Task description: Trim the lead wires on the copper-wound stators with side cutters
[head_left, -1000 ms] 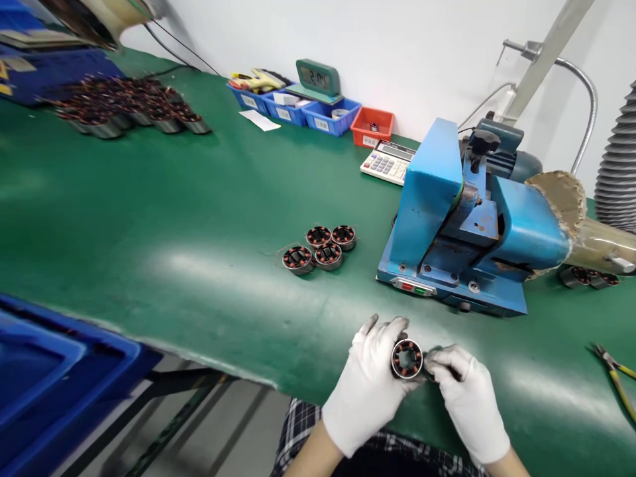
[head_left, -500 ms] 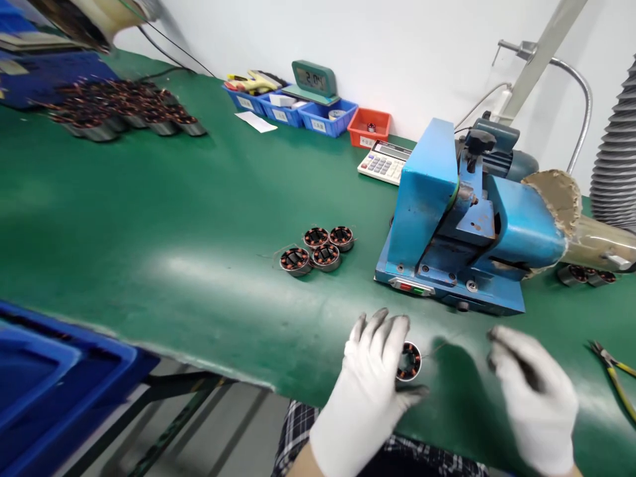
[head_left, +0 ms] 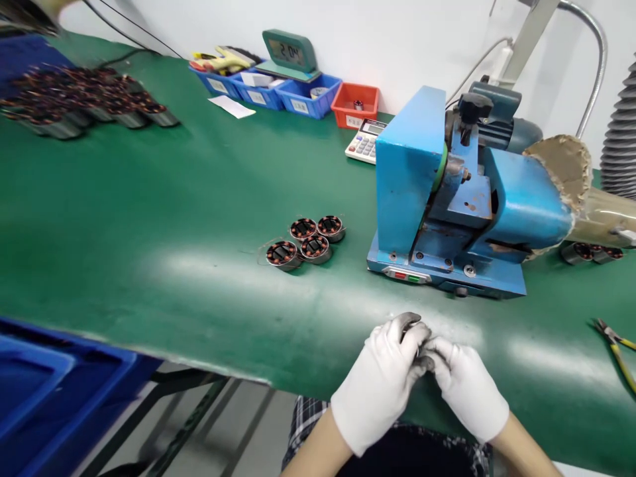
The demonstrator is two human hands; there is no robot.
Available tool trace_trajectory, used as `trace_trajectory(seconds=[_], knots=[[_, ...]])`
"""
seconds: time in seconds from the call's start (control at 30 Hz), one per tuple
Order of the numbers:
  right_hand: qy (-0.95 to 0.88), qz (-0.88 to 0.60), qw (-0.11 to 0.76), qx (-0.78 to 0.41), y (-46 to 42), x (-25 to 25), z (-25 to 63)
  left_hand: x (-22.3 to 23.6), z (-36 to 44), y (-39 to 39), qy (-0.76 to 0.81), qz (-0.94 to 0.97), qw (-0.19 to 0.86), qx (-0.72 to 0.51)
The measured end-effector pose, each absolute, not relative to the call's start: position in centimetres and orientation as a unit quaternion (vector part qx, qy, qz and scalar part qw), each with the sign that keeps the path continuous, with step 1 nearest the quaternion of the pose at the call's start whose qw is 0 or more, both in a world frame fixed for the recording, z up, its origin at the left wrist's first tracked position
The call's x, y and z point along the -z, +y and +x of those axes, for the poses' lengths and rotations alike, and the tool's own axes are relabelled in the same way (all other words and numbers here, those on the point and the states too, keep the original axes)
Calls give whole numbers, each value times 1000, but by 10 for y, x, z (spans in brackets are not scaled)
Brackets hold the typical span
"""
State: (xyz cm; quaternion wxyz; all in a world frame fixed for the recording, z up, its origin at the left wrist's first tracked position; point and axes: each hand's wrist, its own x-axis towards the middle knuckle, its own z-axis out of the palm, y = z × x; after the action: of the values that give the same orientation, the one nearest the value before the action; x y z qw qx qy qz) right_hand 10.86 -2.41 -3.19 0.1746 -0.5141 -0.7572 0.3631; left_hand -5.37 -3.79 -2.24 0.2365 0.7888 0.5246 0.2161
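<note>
My left hand [head_left: 380,384] and my right hand [head_left: 467,391], both in white gloves with darkened fingertips, meet at the front edge of the green table [head_left: 149,218]. The left hand's fingers curl shut around a small copper-wound stator, which they now hide almost wholly. The right hand's fingers press closed against the left fingertips; what they pinch is hidden. Just beyond the hands stands a blue bench machine [head_left: 447,199].
Several wound stators [head_left: 303,242] sit in a cluster mid-table, and two more [head_left: 591,252] lie right of the machine. A pile of stators [head_left: 84,99] lies at the back left. Calculator [head_left: 365,142], bins [head_left: 268,89], red bin [head_left: 355,105], clock [head_left: 289,50], pliers [head_left: 616,344], blue crate [head_left: 54,391].
My right hand swung out to the right, then came back against the left hand. The left fingers have closed over the stator, hiding it. The view moved closer to the table.
</note>
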Motion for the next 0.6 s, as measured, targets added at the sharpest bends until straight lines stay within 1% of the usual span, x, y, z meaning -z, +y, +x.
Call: trace_trajectory(seconds=[0.13, 0.2, 0.27, 0.33, 0.4, 0.47, 0.53, 0.6], knots=[[-678, -534, 205, -462, -18, 35, 114, 23, -53, -38, 510, 808, 204, -212], [-642, -552, 233, -479, -13, 36, 128, 25, -52, -38, 502, 814, 197, -216], [-613, -580, 281, -457, -9, 34, 146, 27, -51, -37, 502, 814, 196, -218], [-592, -611, 341, -400, -8, 27, 161, 29, -51, -37, 503, 812, 198, -221], [-590, -619, 382, -349, -11, 21, 165, 30, -51, -36, 502, 812, 199, -221], [-655, -575, 373, -320, -16, 20, 157, 29, -50, -36, 500, 814, 198, -220], [-768, -478, 330, -271, -21, 25, 141, 26, -50, -36, 499, 815, 199, -218], [-843, -395, 297, -212, -23, 33, 127, 24, -52, -36, 498, 816, 197, -217]])
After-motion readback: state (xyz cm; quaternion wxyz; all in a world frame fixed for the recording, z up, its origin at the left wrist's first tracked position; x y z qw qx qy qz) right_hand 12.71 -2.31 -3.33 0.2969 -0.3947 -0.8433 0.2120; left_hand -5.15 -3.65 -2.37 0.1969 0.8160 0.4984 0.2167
